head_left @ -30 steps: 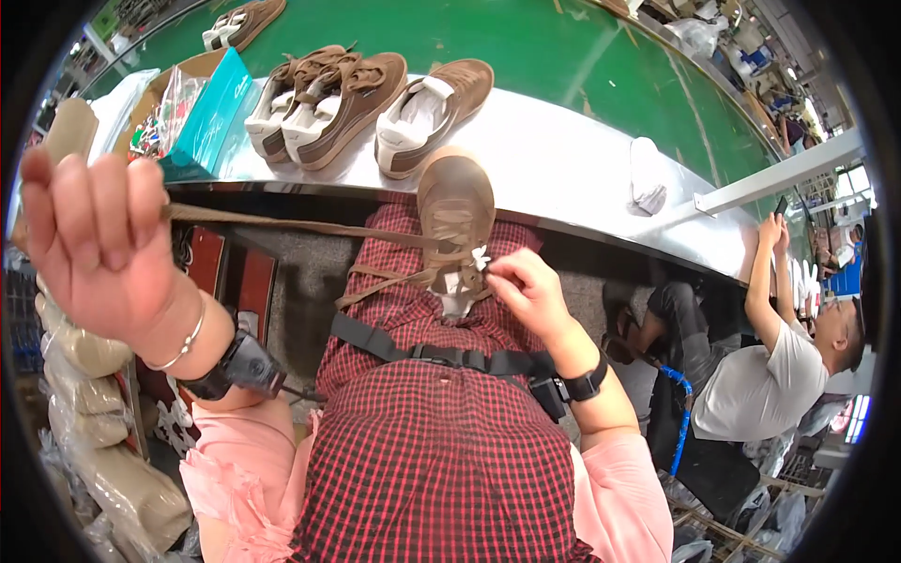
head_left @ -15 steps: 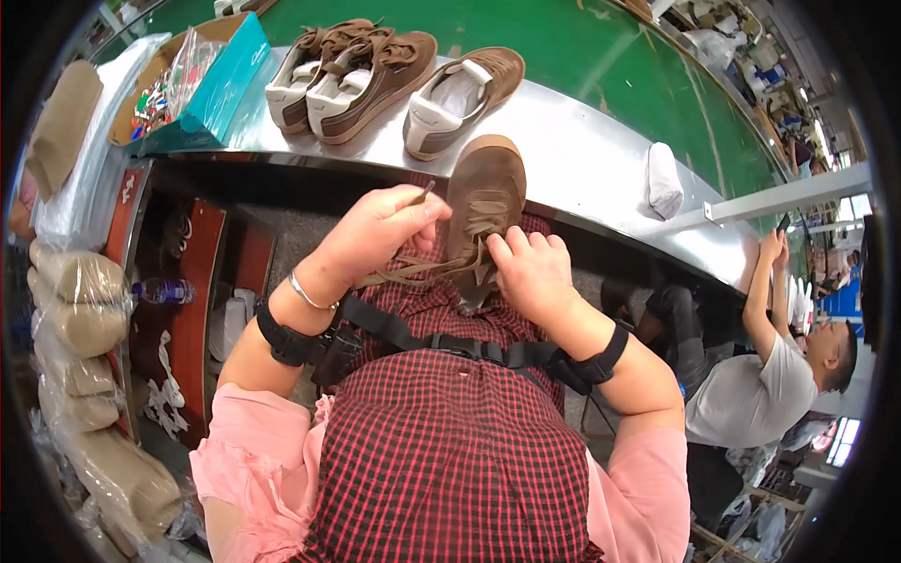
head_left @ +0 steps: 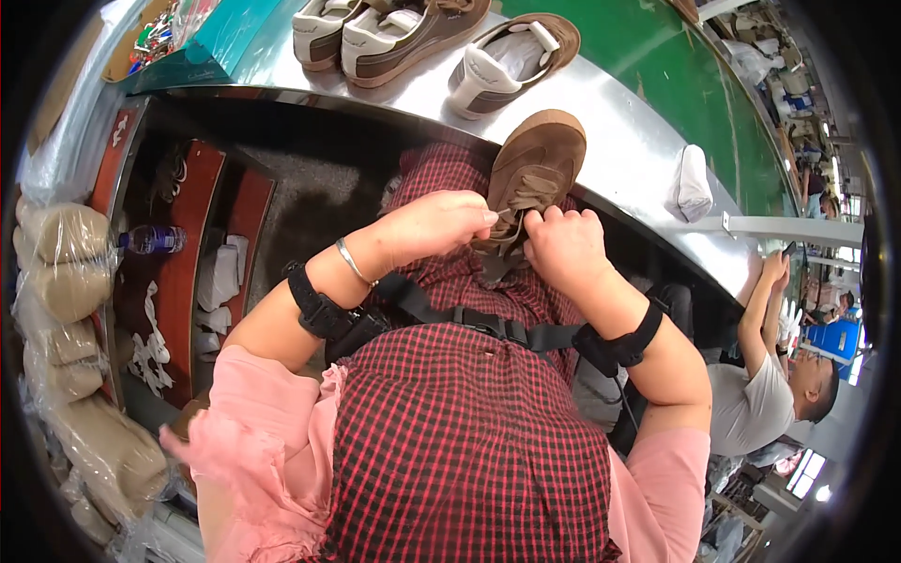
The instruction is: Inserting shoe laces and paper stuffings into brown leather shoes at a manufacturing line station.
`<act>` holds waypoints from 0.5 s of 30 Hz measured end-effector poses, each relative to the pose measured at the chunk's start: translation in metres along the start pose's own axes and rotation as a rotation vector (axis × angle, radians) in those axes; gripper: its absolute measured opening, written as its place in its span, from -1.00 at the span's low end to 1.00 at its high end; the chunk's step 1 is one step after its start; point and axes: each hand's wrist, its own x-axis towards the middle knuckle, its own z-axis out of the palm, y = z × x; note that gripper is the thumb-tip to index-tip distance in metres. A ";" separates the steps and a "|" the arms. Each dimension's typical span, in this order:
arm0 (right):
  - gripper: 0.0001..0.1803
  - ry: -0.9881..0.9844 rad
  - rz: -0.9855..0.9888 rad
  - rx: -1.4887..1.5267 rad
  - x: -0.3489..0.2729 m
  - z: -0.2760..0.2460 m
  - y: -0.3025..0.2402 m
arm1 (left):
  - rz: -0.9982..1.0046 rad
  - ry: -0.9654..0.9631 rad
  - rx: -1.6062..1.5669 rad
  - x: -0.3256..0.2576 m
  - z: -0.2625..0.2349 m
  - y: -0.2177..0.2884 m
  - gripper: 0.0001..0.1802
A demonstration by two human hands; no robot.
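A brown sneaker (head_left: pixel 540 164) leans in front of me with its toe up against the bench edge and its heel toward my lap. Its brown shoelace (head_left: pixel 533 191) is threaded across the upper part of the throat. At the left side of the lacing, my left hand (head_left: pixel 449 223) is closed, thumb and finger pinching the lace. My right hand (head_left: pixel 569 242) is closed at the opposite side, fingers curled onto the shoe's eyelet edge. What its fingertips grip exactly is partly hidden.
Several brown sneakers with white heels, one of them alone (head_left: pixel 507 66), stand on the metal bench (head_left: pixel 619 155). A teal box (head_left: pixel 211 52) is at far left, a white wrapped bundle (head_left: pixel 693 183) at right. Plastic-wrapped beige forms (head_left: pixel 70 281) line the left. A person (head_left: pixel 751 403) sits at right.
My left hand has come right, from holding the lace end out to the side, to the sneaker's lacing. The right hand stays at the shoe. The whole view has shifted.
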 end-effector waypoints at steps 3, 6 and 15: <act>-0.81 0.029 0.032 0.141 -0.004 0.004 0.000 | 0.009 -0.041 -0.032 0.003 -0.002 -0.008 -0.74; -0.80 0.208 0.072 0.597 -0.012 0.024 0.011 | 0.034 -0.009 -0.050 0.007 0.000 -0.007 -0.77; -0.81 0.307 0.062 0.777 -0.016 0.036 0.012 | 0.445 0.202 0.700 0.034 0.025 0.003 -0.83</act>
